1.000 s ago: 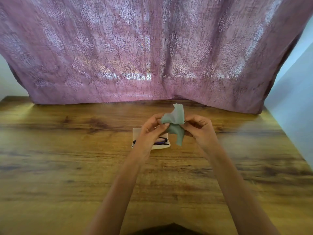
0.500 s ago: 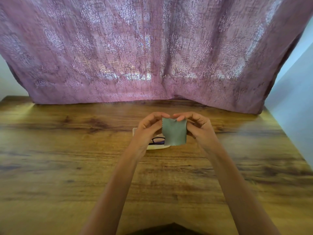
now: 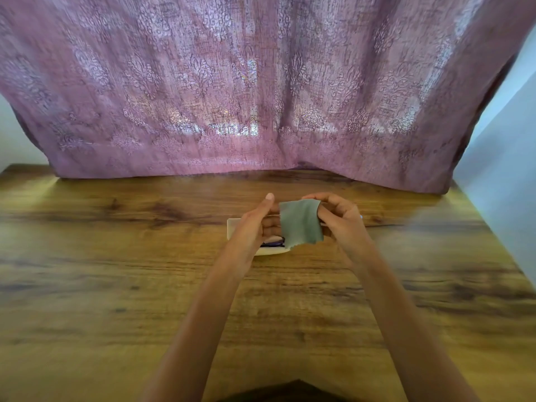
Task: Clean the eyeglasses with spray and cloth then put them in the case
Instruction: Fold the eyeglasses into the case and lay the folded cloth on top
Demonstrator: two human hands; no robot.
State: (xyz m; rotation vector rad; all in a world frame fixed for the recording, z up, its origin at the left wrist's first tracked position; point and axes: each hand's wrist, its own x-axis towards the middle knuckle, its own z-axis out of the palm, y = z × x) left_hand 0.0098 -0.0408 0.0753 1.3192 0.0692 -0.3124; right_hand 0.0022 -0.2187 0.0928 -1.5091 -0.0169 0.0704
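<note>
A grey-green cleaning cloth hangs flat between my two hands above the table. My left hand holds its left edge and my right hand pinches its upper right corner. Right under the hands lies an open cream case on the wooden table. Dark-framed eyeglasses lie inside the case, mostly hidden behind my left hand and the cloth. No spray bottle is in view.
A wooden table stretches wide on all sides of the case. A mauve patterned curtain hangs along its far edge. A pale wall borders the table on the right.
The cloth was bunched up between my fingers a second ago. It is now spread flat, and my hands have dropped slightly toward the case.
</note>
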